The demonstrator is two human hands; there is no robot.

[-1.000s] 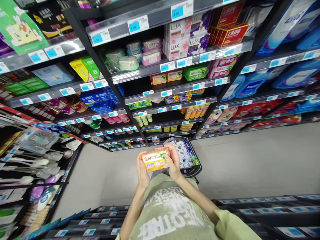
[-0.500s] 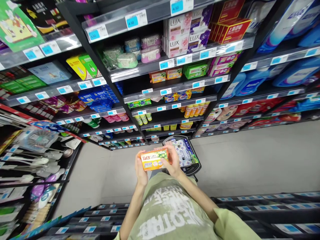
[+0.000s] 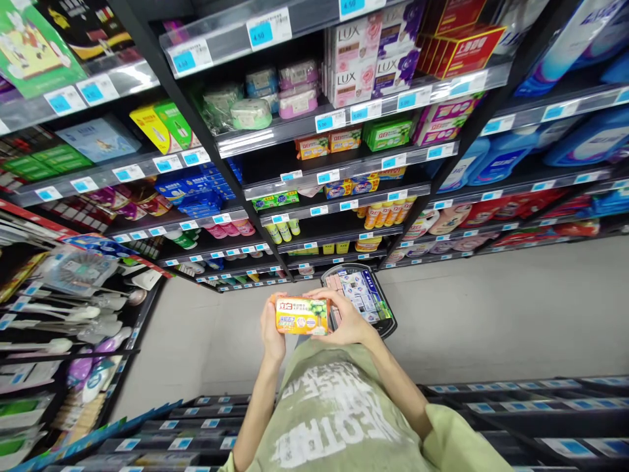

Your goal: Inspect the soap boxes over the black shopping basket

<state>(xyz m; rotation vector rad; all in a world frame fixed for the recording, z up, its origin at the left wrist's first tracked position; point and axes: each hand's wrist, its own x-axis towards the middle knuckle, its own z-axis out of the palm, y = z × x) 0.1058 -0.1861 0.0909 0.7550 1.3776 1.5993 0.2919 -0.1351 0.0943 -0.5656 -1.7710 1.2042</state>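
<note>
Just below the middle of the frame, you hold an orange soap pack (image 3: 301,315) between both hands, printed face up, in front of your chest. Your left hand (image 3: 270,331) clasps its left end, thumb on top and fingers curled underneath; your right hand (image 3: 344,319) grips the right end the same way, thumb across the upper edge. Neither hand is spread; both are closed on the pack. Beyond your right hand, on the grey floor (image 3: 491,314), sits a shopping basket (image 3: 388,320) with boxed goods inside. Similar orange packs (image 3: 328,143) stand on the shelf (image 3: 339,172) in the upper middle of the frame. To handle it well, I would judge, keep your thumbs off the print, hold the pack level, and support it from underneath.
</note>
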